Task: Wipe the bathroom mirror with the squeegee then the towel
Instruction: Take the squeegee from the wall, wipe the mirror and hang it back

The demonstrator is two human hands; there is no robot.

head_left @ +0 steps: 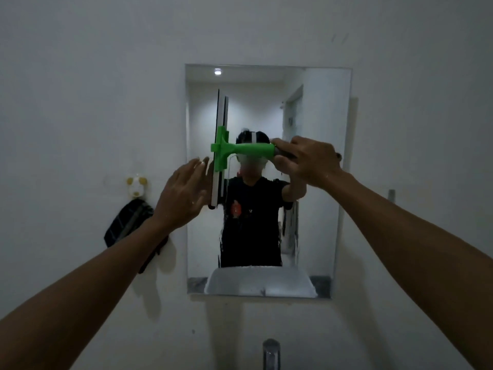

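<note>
A rectangular mirror [314, 236] hangs on the white wall ahead. My right hand [306, 162] grips the handle end of a green squeegee [248, 150], whose long blade stands upright against the left part of the glass. My left hand [184, 193] is raised with fingers spread, just left of the blade's lower end, holding nothing; whether it touches the mirror's left edge is unclear. A dark towel [128, 222] hangs from a wall hook to the left of the mirror. Streaks of water show on the lower glass.
A yellow-and-white suction hook [136, 186] holds the towel on the wall. A chrome tap [271, 353] rises at the bottom centre, below the mirror. The mirror reflects a person and a white basin.
</note>
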